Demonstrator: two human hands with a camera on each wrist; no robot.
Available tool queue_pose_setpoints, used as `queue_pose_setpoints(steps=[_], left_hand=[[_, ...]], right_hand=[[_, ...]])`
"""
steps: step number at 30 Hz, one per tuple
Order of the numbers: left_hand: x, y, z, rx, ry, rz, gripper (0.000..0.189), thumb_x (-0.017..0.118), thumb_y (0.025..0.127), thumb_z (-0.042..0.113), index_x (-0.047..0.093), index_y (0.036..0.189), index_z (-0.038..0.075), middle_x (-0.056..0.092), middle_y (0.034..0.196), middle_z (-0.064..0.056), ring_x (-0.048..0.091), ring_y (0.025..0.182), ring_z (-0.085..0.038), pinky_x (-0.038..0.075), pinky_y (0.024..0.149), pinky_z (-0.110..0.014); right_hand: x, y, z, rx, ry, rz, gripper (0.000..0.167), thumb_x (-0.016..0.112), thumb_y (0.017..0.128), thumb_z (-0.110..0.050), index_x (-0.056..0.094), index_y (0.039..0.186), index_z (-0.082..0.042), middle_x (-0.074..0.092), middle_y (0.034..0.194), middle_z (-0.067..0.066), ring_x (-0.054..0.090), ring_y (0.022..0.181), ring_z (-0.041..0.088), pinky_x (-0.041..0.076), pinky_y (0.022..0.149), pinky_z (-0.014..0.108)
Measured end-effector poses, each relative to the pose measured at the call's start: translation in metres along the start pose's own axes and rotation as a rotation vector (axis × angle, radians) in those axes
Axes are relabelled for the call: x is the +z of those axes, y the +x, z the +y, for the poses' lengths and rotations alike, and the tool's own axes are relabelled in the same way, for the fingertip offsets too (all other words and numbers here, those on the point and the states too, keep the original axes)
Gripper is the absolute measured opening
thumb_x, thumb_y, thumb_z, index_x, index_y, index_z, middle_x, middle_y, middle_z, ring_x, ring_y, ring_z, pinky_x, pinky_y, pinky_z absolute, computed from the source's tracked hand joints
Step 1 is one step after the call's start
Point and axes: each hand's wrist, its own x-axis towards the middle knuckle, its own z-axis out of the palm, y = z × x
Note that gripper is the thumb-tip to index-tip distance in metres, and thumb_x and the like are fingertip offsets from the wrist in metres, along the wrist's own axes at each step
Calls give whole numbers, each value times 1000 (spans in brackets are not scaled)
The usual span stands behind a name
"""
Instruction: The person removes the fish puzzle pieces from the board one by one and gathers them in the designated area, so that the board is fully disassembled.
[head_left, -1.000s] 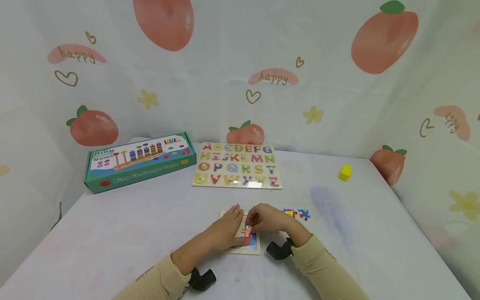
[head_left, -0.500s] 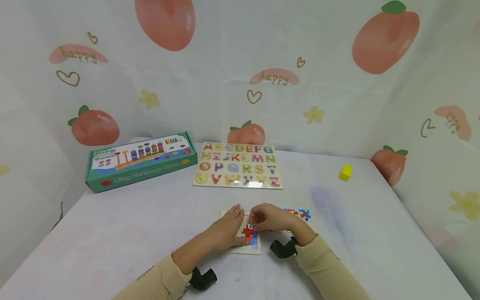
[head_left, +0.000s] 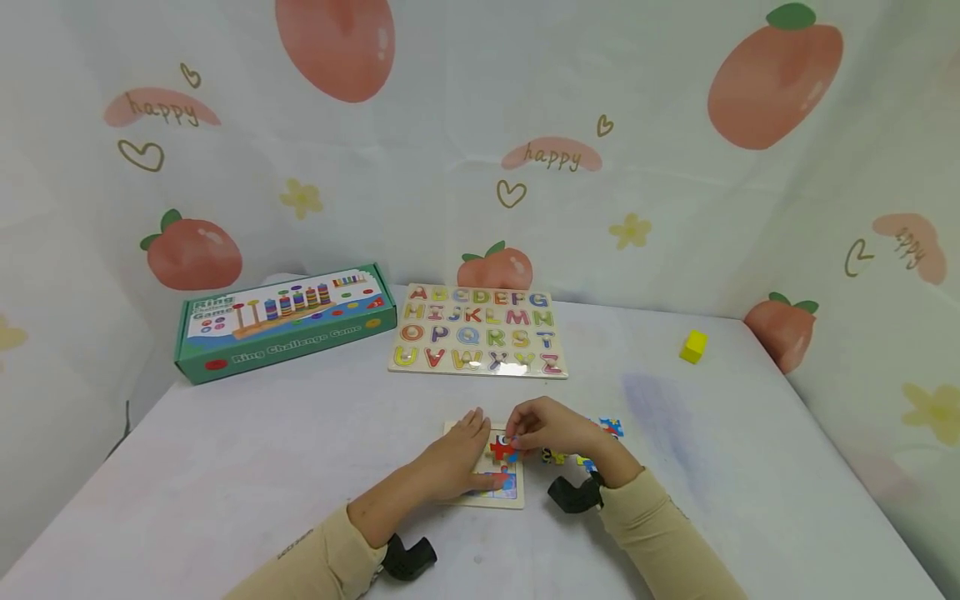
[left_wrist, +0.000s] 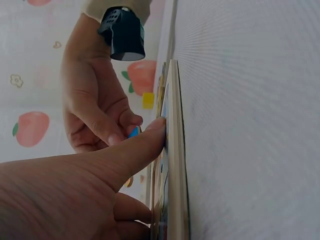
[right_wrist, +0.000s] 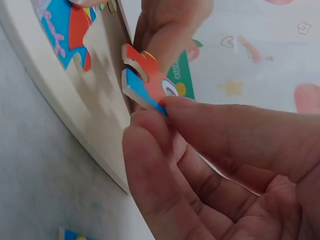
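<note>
A small wooden puzzle board (head_left: 510, 503) with a raised rim lies flat on the table, part of its picture filled in along the near side. My left hand (head_left: 453, 460) rests on it with fingers spread, the thumb pressing the placed pieces (right_wrist: 67, 30). Between thumb and fingertips my right hand (head_left: 555, 427) pinches a red and blue jigsaw piece (right_wrist: 150, 80) with an eye printed on it. That piece is tilted and held above the bare part of the board, as the right wrist view shows. More loose jigsaw pieces (head_left: 555, 457) lie right of the board, partly behind the right hand.
Behind the board lies a wooden alphabet puzzle (head_left: 477, 330). A green Ring Challenge Game box (head_left: 288, 323) is at the back left. A yellow block (head_left: 693, 346) sits at the back right. Printed cloth (head_left: 420, 167) hangs behind the table.
My right hand has lifted the red piece away from the placed pieces, moving slightly up and right, and the piece has turned. The left hand stays on the board.
</note>
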Motion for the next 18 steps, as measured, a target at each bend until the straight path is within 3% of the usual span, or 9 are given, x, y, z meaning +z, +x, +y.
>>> queue_pose_setpoints(steps=[7,11,18], left_hand=[[-1,0,1,-10,2,0,90,61,83,54,29,143,-5,19,154,-20,17,143,-31,27,113,-45],[-1,0,1,-11,17,-3,89,61,83,52,29,143,-5,19,154,-20,17,143,-31,26,113,-44],[1,1,0,10,40,1,88,62,84,50,28,143,-6,20,153,-21,17,143,-32,24,115,-43]], right_hand=[[-10,-12,9,-5,23,52,11,61,89,-8,65,94,1,67,83,8,61,68,14,55,66,28],[-18,-27,16,27,34,115,13,61,89,-8,66,97,1,68,91,11,62,75,15,56,71,29],[-32,-56,30,76,29,195,19,62,89,-13,65,100,3,67,93,11,61,76,15,56,70,27]])
